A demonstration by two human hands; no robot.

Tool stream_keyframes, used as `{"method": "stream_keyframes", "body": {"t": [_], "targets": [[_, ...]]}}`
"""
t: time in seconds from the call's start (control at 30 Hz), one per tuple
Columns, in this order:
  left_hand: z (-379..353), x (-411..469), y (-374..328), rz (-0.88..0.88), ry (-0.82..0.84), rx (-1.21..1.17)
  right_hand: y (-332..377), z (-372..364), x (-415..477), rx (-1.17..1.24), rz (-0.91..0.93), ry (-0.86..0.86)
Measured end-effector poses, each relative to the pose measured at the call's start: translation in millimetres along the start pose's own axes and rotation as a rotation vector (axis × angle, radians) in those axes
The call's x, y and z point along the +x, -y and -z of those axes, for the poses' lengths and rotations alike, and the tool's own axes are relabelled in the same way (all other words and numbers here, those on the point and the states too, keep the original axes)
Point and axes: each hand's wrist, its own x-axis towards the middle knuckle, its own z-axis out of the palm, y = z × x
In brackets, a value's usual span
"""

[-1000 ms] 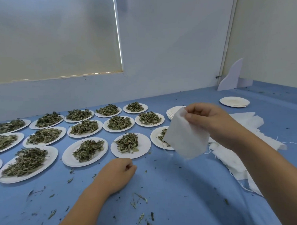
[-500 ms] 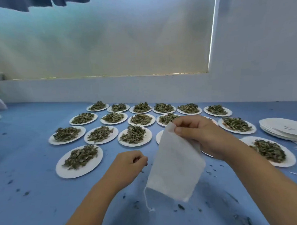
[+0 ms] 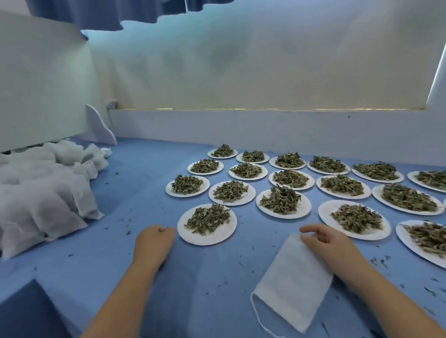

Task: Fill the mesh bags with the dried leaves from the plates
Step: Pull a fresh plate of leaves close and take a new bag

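Over a dozen paper plates [image 3: 209, 239] heaped with dried leaves [image 3: 208, 218] stand in rows on the blue table [image 3: 209, 284], the nearest just beside the left hand [image 3: 153, 244], whose fingers are curled into a fist, holding nothing that shows. The right hand [image 3: 327, 246], fingers curled, grips the top edge of a flat white mesh bag [image 3: 293, 286] lying on the table in front of the plates, its drawstring [image 3: 259, 320] trailing. A heap of stuffed bags [image 3: 39, 207] lies far left.

No readable text, label or number anywhere (plates [image 3: 184, 235] included).
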Motion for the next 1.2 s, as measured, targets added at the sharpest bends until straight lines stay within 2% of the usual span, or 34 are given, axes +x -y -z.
{"method": "stream_keyframes", "body": {"t": [0.17, 0.43, 0.53, 0.77, 0.93, 1.07, 1.2], "targets": [[-9, 24, -14, 0.077, 0.129, 0.201, -7, 5, -4, -0.063, 0.064, 0.118], [-13, 30, -32, 0.16, 0.233, 0.244, -11, 14, -5, -0.074, 0.109, 0.123], [-14, 26, -34, 0.186, 0.251, 0.179, -11, 16, -5, -0.06, 0.107, 0.088], [-17, 11, -42, 0.306, 0.313, -0.155, -6, 34, -6, -0.054, 0.109, 0.068], [-24, 6, -46, 0.329, 0.359, -0.288, -4, 66, -19, 0.003, 0.096, 0.156], [-31, -2, -49, 0.332, 0.447, -0.339, -9, 108, -31, 0.156, 0.063, 0.222], [-45, -22, -57, 0.317, 0.549, -0.389, -14, 151, -40, 0.385, 0.055, 0.17]]}}
